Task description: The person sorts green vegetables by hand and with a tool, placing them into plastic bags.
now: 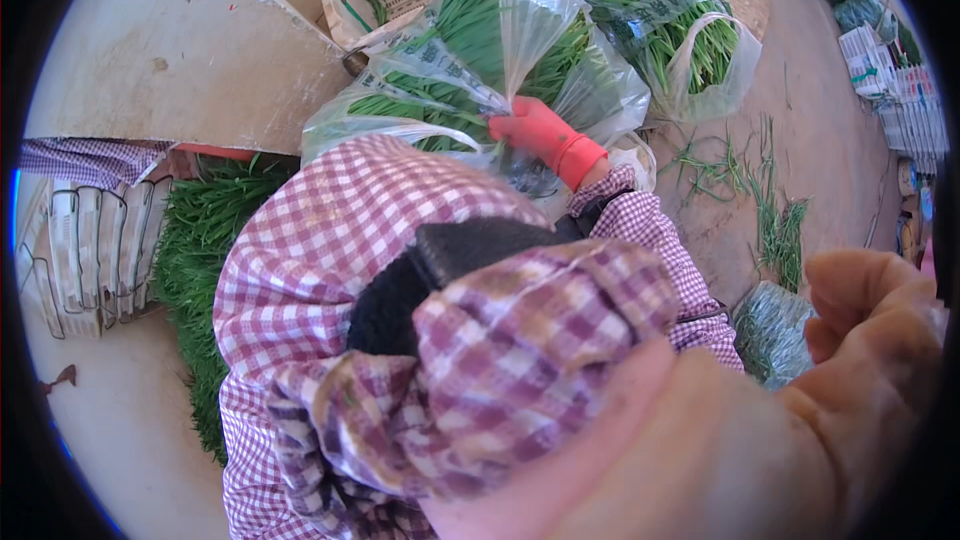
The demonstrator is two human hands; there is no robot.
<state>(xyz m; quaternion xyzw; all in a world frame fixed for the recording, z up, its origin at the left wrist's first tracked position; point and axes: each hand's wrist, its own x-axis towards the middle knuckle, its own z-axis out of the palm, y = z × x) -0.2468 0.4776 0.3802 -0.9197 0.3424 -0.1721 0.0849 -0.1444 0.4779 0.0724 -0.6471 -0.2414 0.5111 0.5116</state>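
Observation:
A bare hand (810, 420), which I take for my right hand, looms blurred and close at the lower right. Its fingers curl, and whether they hold anything cannot be made out. My left hand is out of view. Before me a person bends over, seen from above in a purple-and-white checked bonnet (375, 202) with a black band (480, 247). That person's red-gloved hand (536, 131) grips gathered film of a clear plastic bag (540, 30). Long green leafy stalks (465, 22) fill the bag. My hand overlaps the bonnet's lower edge in the picture; contact is unclear.
A pale board (180, 45) juts in at upper left, above a green leaf heap (195, 262) and a wire-framed white basket (105, 255). Another bag of stalks (690, 52) stands at upper right. Loose stalks (772, 217) and a wrapped bundle (772, 330) lie on the floor.

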